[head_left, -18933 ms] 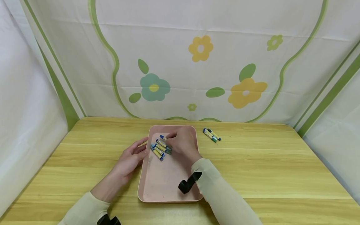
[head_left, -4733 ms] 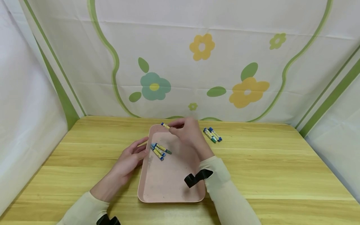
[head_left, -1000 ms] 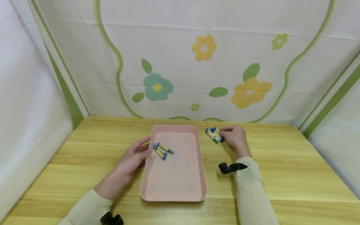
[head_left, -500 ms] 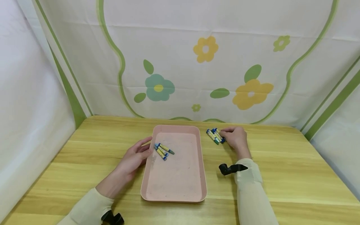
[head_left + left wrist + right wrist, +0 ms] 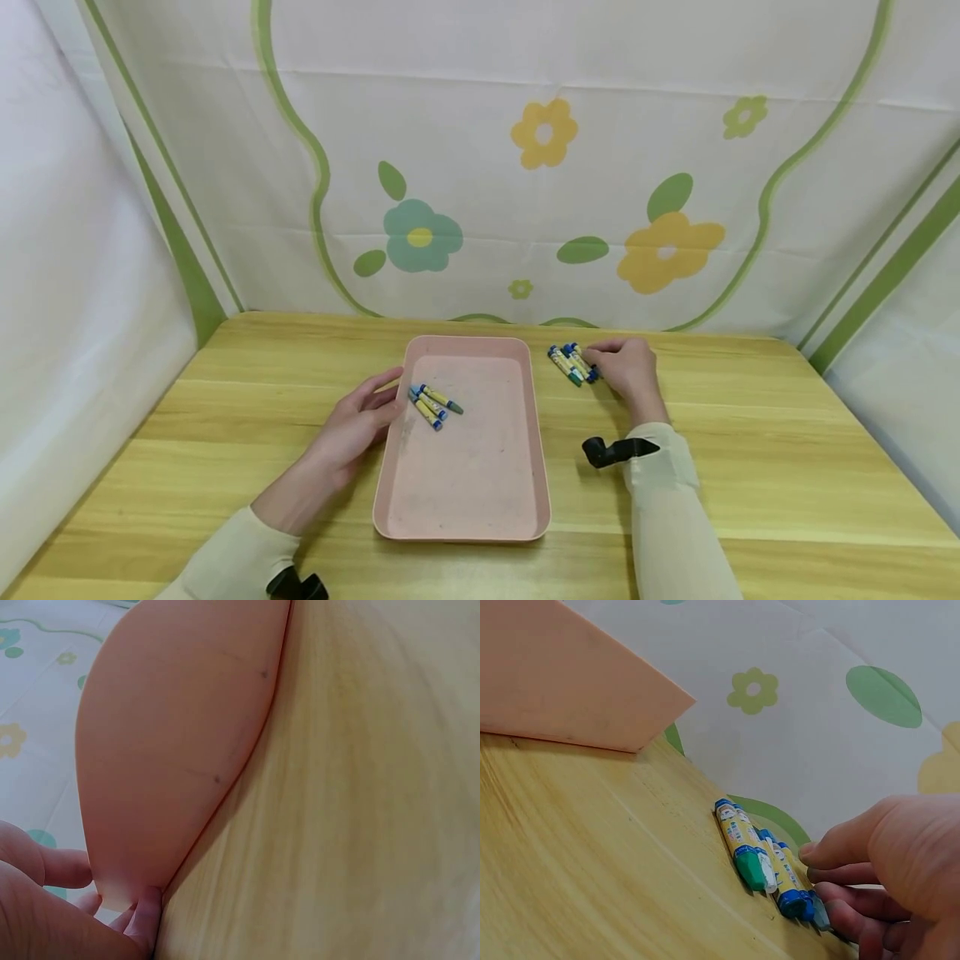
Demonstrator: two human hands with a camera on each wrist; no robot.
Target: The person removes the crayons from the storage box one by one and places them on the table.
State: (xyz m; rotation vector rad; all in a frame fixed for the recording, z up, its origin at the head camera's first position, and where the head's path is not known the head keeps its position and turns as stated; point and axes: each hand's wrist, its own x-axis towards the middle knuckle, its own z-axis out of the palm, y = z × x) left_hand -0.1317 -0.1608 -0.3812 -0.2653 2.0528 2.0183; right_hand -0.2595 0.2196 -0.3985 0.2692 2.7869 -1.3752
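In the head view my left hand (image 5: 352, 429) lies along the left side of the pink tray (image 5: 465, 492), its fingers and thumb touching the outer wall. The left wrist view shows those fingertips against the tray wall (image 5: 172, 712). Three crayons (image 5: 435, 407) with yellow wrappers lie together inside, near the tray's left wall. Beyond the tray's right side, my right hand (image 5: 626, 371) pinches the rightmost of several crayons (image 5: 565, 365) lying side by side on the table. Close up, a green-tipped crayon (image 5: 746, 851) is at the row's left end; my fingers partly hide the pinched one.
The wooden table (image 5: 750, 450) carries the tray and the crayons. A white cloth with printed flowers (image 5: 543, 133) hangs behind its back edge, and white cloth (image 5: 82, 250) hangs at both sides. A black camera mount (image 5: 618, 450) sits on the right sleeve.
Crayons have moved from the tray to the row at right, one carried by my right hand 4.7 seconds ago. Over the last second both hands stay nearly still; the view shifts slightly.
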